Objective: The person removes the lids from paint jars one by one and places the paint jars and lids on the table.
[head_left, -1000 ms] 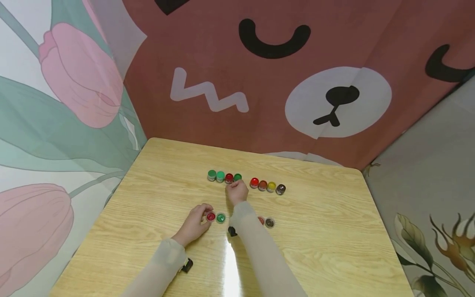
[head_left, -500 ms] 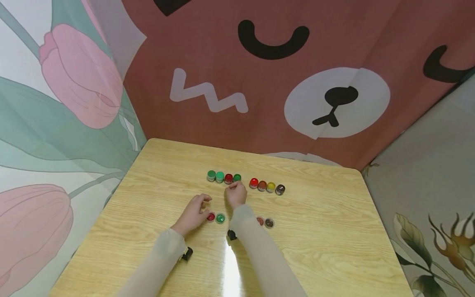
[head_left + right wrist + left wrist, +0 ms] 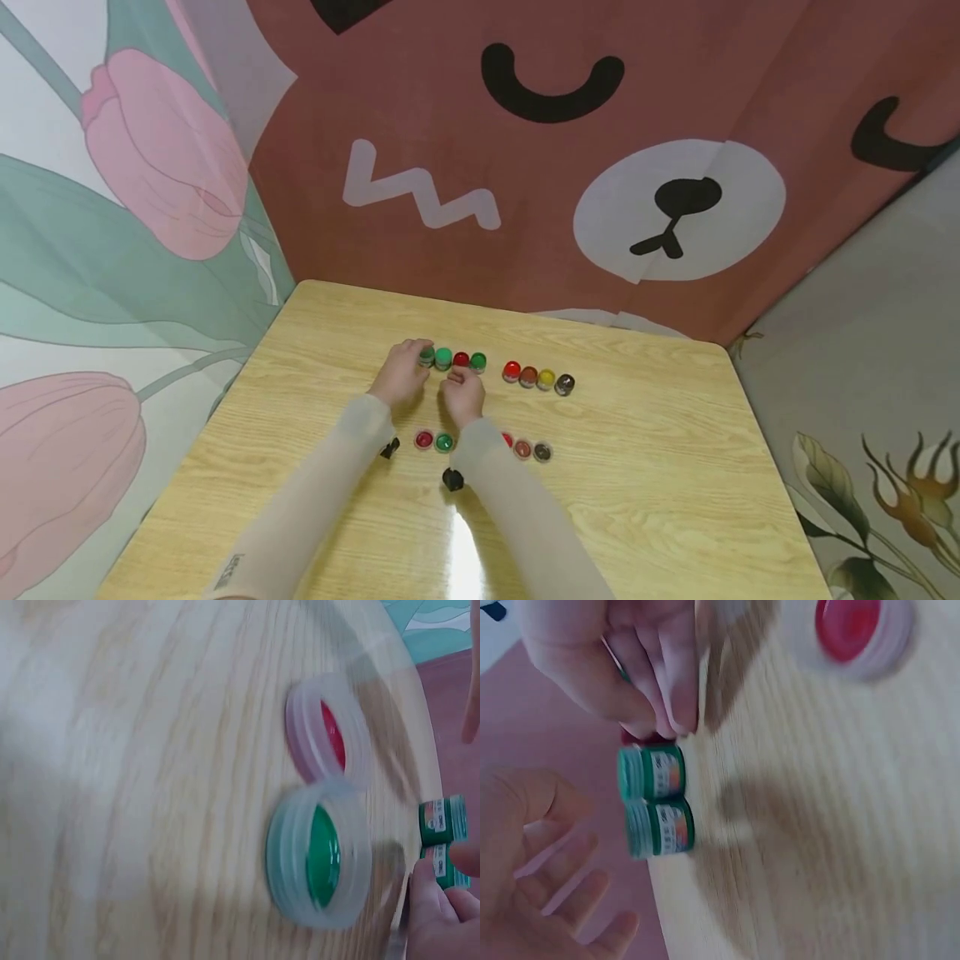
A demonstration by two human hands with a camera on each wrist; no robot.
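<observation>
My left hand [image 3: 401,372] reaches the left end of the back row, its fingers spread beside a green paint jar [image 3: 427,358]. A lighter green jar [image 3: 444,358] stands right next to it. Both green jars [image 3: 660,825] show labels in the left wrist view. My right hand [image 3: 462,396] is just in front of a dark red jar [image 3: 461,360], with fingers bent and tips close to it. Whether they pinch it is hidden. Another green jar [image 3: 478,362] ends this group. Nearer me lie a red shallow translucent cap [image 3: 423,439] and a green one [image 3: 322,855].
To the right, a second back group holds a red jar [image 3: 512,371], a brown-red jar [image 3: 528,377], a yellow jar [image 3: 546,379] and a dark brown jar [image 3: 565,384]. In front are a brown-red cap [image 3: 522,450] and a dark brown cap [image 3: 542,452]; my right sleeve partly covers a red one.
My left hand has left the red cap and moved forward to the leftmost green jar. My right hand has shifted slightly left, from the rightmost green jar toward the dark red one.
</observation>
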